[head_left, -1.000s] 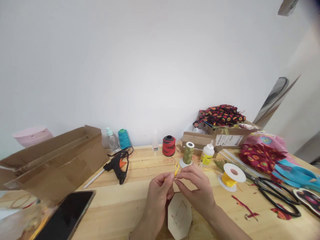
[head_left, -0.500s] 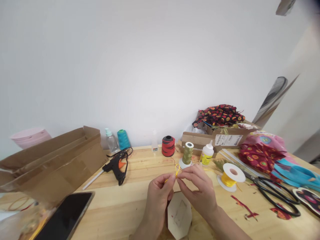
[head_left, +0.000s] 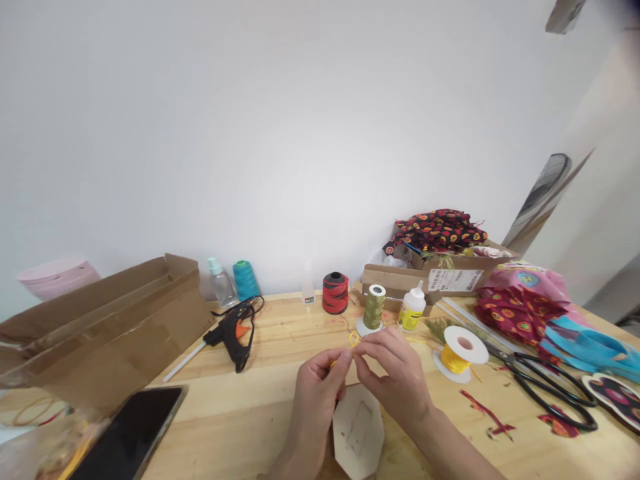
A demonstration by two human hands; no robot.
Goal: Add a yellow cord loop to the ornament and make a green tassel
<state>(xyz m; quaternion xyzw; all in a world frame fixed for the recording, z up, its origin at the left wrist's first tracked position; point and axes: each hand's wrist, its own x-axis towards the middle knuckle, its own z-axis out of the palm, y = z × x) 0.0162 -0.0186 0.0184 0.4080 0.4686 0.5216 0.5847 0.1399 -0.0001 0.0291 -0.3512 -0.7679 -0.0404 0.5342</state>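
Observation:
Between my two hands is a thin yellow cord (head_left: 354, 339), bent into a small loop that sticks up above the fingertips. My left hand (head_left: 323, 383) pinches it between thumb and forefinger. From the other side, my right hand (head_left: 393, 373) pinches the same cord, its fingertips almost touching the left thumb. Below the hands lies a pale eight-sided piece (head_left: 357, 433) with faint marks on its face. To the right stands a white spool of yellow cord (head_left: 456, 360), and a yellow strand runs from near it toward my right hand.
A glue gun (head_left: 233, 340), phone (head_left: 133, 433) and long cardboard box (head_left: 115, 333) lie left. Thread spools (head_left: 335, 293) and a glue bottle (head_left: 413, 308) stand at the back. Black-handled scissors (head_left: 555, 390), fabric scraps (head_left: 493, 417) and blue ribbon (head_left: 595, 347) are on the right.
The yellow loop above my fingertips has become smaller and lower. Both hands stay nearly in place, still pinching, and the view has shifted slightly.

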